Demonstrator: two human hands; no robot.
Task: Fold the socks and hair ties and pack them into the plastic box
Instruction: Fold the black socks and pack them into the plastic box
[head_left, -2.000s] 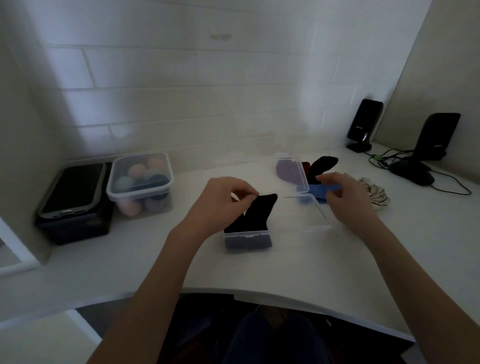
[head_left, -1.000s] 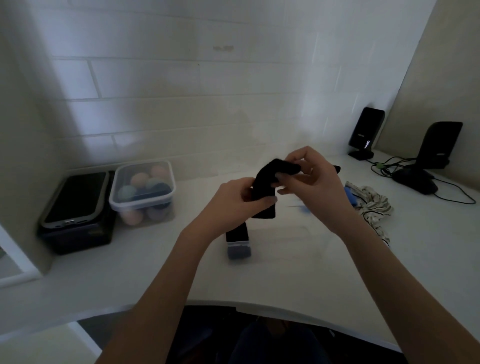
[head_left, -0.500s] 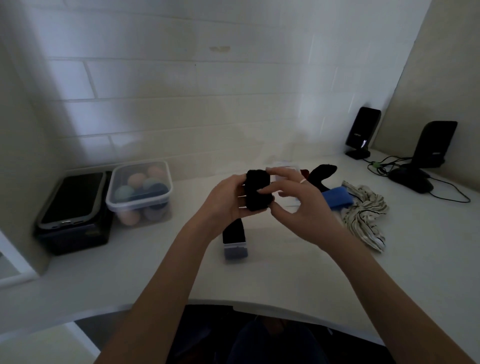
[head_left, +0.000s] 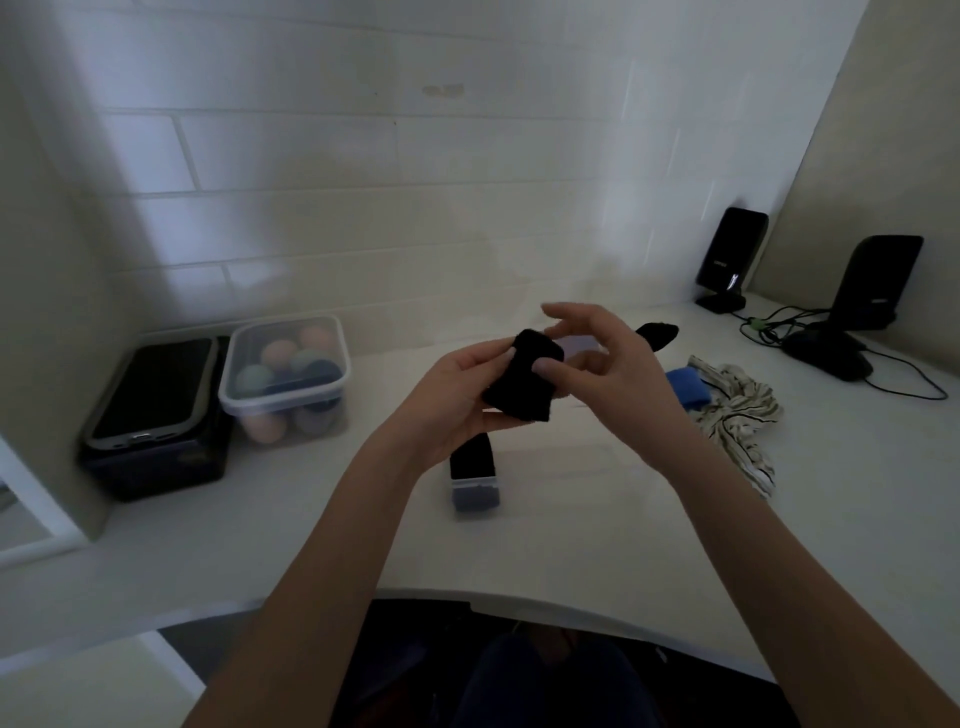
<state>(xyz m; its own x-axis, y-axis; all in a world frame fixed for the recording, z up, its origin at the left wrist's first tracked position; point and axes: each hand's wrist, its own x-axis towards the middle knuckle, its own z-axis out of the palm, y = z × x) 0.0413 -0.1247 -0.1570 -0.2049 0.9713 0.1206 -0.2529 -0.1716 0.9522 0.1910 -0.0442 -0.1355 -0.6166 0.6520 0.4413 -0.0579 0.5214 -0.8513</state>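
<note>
A folded black sock (head_left: 524, 382) is held above the white counter between both hands. My left hand (head_left: 457, 402) grips it from the left and below. My right hand (head_left: 608, 361) pinches its right side with the thumb, the other fingers spread. Below them lies the clear plastic box (head_left: 566, 465), with a black folded item (head_left: 471, 460) and a grey-blue one (head_left: 475, 496) at its left end. Behind my right hand lie another black sock (head_left: 660, 332), a blue folded sock (head_left: 685, 387) and a striped white fabric piece (head_left: 737, 415).
A lidded clear tub of coloured balls (head_left: 285, 379) and a black box with a phone (head_left: 150, 410) on it stand at the left. Two black speakers (head_left: 730, 257) (head_left: 872, 283) with cables are at the back right. The counter's curved front edge (head_left: 519, 597) is near my body.
I lifted the black sock out of the box area, folded it between both hands into a compact bundle, and now my right fingers have spread while the thumb stays on it.
</note>
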